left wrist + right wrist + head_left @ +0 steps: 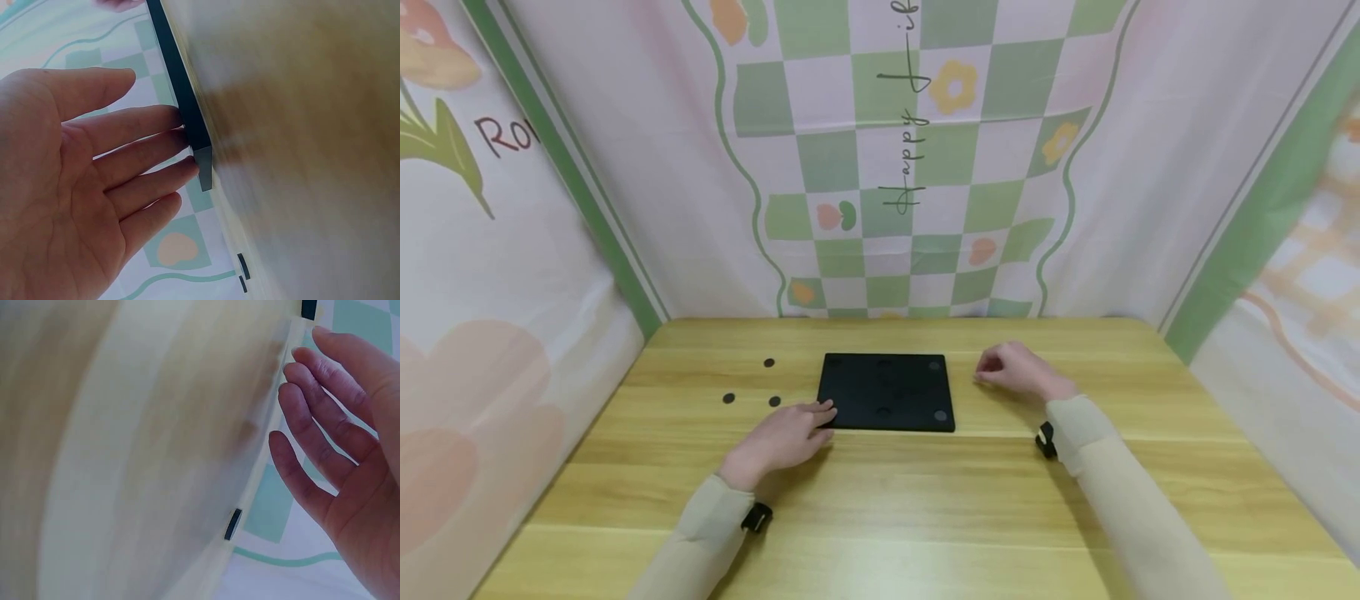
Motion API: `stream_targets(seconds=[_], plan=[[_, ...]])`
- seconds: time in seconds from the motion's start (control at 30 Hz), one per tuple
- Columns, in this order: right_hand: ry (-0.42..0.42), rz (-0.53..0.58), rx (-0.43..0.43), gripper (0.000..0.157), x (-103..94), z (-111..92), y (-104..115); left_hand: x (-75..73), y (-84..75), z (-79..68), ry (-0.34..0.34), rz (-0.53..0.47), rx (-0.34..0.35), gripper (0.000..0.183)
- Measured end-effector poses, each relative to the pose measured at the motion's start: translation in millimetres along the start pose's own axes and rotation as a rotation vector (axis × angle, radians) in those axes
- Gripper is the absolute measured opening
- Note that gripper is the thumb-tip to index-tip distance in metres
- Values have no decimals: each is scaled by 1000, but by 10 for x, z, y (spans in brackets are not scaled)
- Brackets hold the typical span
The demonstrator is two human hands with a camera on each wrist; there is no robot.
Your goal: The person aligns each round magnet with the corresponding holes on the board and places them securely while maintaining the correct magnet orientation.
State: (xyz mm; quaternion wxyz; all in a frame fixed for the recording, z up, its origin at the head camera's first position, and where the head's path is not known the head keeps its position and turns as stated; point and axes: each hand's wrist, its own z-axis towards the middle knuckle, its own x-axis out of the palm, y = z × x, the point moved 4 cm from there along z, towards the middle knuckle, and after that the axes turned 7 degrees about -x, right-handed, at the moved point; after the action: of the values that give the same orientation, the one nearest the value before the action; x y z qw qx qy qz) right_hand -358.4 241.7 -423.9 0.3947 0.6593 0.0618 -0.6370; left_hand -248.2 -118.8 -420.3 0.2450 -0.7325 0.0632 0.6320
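Note:
A flat black rectangular board (887,392) lies on the wooden table. My left hand (786,437) rests its extended fingertips on the board's near left corner; in the left wrist view the fingers (140,131) are straight and touch its edge. Two greyish discs (940,416) sit at the right corners of the board, and darker round marks show elsewhere on it. My right hand (1018,369) hovers over the table right of the board, fingers loosely bent and holding nothing. Beneath it, a small dark disc (233,524) shows in the right wrist view, hidden in the head view.
Three small dark discs (728,398) lie loose on the table (895,517) left of the board. Behind the table hangs a green and white checked curtain (887,167). Other printed cloths (512,292) hang at both sides.

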Motion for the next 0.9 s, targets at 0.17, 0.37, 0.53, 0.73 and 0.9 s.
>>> stream_targets(seconds=[0.17, 0.37, 0.53, 0.73, 0.9], plan=[[-2, -16, 12, 5, -31, -53, -45, -3, 0, -1, 0, -1, -5, 43], [-2, -25, 14, 6, -64, -114, -101, 0, 4, 2, -1, -5, -6, 43], [-4, -31, 13, 7, -93, -161, -139, 9, 10, 2, 1, 0, -8, 44], [-11, -36, 33, 8, -136, -219, -178, 0, -2, -5, 3, -8, -9, 44], [-21, -38, 30, 7, -162, -265, -195, -8, -14, -7, 4, -16, -8, 43]])
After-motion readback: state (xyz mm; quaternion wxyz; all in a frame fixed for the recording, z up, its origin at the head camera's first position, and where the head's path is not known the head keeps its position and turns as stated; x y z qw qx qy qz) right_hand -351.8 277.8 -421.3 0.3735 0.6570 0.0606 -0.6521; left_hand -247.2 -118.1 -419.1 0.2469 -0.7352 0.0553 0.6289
